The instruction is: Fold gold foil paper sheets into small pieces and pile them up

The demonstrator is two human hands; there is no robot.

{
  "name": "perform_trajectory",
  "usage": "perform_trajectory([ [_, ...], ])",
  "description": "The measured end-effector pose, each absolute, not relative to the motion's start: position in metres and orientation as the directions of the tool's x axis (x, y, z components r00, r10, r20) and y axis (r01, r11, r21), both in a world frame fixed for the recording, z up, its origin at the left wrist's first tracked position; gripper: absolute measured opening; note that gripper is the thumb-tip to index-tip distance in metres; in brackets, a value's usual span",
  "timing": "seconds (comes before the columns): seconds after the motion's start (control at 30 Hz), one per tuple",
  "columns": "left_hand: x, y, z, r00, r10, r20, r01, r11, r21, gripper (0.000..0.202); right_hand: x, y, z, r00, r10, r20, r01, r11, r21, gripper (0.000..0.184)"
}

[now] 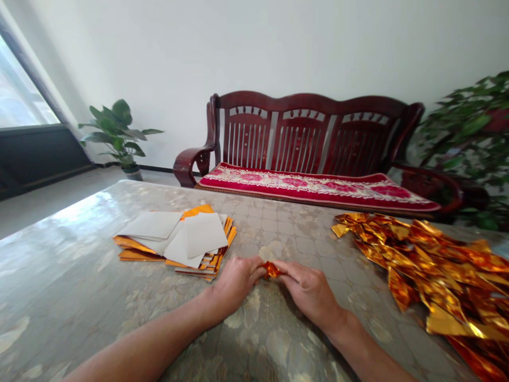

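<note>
Between my two hands, just above the tabletop, is a small crumpled piece of orange-gold foil paper [272, 270]. My left hand [237, 278] pinches its left end, fingers closed. On the opposite end, the thumb and fingers of my right hand [308, 289] are closed too. Much of the foil is hidden by the fingers. Left of my left hand lies a loose stack of foil paper sheets [207, 237], some with the pale backing up and others showing orange-gold edges. To the right of my right hand spreads a heap of folded, twisted gold foil pieces [433, 276].
Everything rests on a table with a patterned, glossy cover [131, 313]. Behind it stands a dark red wooden bench [302, 138] with a red floral seat cover [318, 185]. Potted plants grow at the left [115, 130] and the right [473, 138]. A window [24, 85] is at far left.
</note>
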State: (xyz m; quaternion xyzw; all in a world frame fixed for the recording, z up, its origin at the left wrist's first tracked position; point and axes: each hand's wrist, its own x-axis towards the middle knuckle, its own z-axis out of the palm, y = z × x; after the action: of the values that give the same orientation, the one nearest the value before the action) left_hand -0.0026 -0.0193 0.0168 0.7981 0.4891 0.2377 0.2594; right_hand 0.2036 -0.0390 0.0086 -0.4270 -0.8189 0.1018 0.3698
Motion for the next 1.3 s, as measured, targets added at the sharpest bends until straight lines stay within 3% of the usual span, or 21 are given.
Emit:
perform_trajectory([
  [0.3, -0.003, -0.023, 0.007, 0.513, 0.833, 0.208, 0.700, -0.546, 0.461, 0.025, 0.201, -0.038, 0.016, -0.333, 0.851, 0.405, 0.598, 0.523, -0.607, 0.029],
  [0.57, 0.005, -0.027, 0.001, 0.557, 0.795, 0.238, 0.737, -0.606, 0.299, 0.021, 0.195, -0.039, 0.013, -0.286, 0.854, 0.434, 0.577, 0.515, -0.634, 0.029],
  [0.73, 0.011, -0.031, -0.001, 0.579, 0.780, 0.236, 0.761, -0.621, 0.186, 0.017, 0.185, -0.044, 0.015, -0.234, 0.903, 0.361, 0.627, 0.424, -0.654, 0.026],
  [0.87, 0.013, -0.033, 0.004, 0.583, 0.785, 0.210, 0.772, -0.616, 0.157, 0.016, 0.177, -0.050, 0.020, -0.195, 0.926, 0.322, 0.680, 0.365, -0.636, 0.024],
  [1.3, 0.014, -0.040, -0.001, 0.608, 0.773, 0.179, 0.759, -0.633, 0.153, 0.010, 0.170, -0.056, 0.017, -0.151, 0.885, 0.440, 0.739, 0.397, -0.545, 0.027],
])
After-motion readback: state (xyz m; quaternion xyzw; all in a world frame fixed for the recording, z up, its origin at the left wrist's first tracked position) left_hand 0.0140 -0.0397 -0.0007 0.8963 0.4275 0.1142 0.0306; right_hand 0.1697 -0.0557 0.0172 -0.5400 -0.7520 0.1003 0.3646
